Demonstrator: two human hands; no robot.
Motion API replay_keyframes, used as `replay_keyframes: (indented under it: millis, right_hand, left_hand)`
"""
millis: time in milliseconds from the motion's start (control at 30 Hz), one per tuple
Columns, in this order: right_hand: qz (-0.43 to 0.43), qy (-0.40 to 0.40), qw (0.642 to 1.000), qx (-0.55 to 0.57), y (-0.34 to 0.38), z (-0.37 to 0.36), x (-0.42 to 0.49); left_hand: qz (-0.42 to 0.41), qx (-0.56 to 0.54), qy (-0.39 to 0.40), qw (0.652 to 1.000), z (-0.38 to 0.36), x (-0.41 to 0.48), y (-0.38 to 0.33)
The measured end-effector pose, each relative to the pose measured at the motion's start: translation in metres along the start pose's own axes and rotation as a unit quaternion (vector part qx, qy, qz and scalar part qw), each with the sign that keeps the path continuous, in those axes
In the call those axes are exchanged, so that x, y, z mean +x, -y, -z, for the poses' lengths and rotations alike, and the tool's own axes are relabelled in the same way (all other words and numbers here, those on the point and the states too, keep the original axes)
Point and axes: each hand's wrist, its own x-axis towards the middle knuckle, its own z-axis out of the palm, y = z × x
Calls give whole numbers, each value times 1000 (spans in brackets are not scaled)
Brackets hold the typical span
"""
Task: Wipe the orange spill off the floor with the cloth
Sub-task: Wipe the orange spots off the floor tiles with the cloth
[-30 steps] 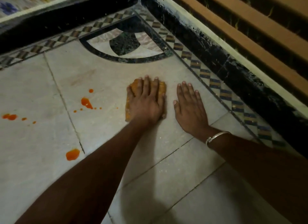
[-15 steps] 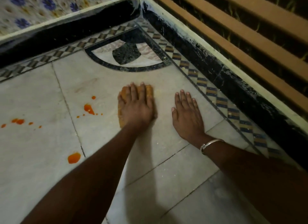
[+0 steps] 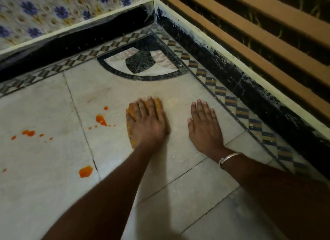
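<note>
On the floor (image 3: 53, 186), left hand (image 3: 148, 122) presses one cloth (image 3: 130, 129) flat; right hand (image 3: 205, 128) lies spread.

One head view over a floor (image 3: 44, 177) corner.
The wide-angle camera looks forward and steeply down from the person's head, fairly near the floor, facing the corner inlay (image 3: 141, 64), which sits upper-middle in frame.

An orange-stained cloth (image 3: 159, 105) lies flat on the pale floor (image 3: 53, 195), mostly under the left hand (image 3: 148, 125). The orange spill (image 3: 85, 171) lies in scattered drops left of it, not touching.
</note>
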Motion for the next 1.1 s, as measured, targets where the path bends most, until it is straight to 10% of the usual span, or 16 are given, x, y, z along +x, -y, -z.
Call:
replay_keyframes:
  millis: [233, 433, 667, 900, 1100]
  right_hand:
    - [22, 19, 1000, -8, -4, -2, 0]
    - [4, 2, 1000, 9, -1, 1, 0]
    - [12, 20, 1000, -14, -1, 4, -1]
    - [-1, 12, 1000, -5, 1, 5, -1]
    - [12, 15, 1000, -11, -1, 5, -1]
  left_hand:
    - [-195, 30, 40, 980, -6, 20, -50]
    - [-14, -9, -6, 1000, -5, -10, -11]
    - [-156, 13, 32, 987, -9, -7, -22]
    - [4, -6, -24, 1000, -16, -34, 6]
    - [-154, 14, 18, 988, -12, 0, -26]
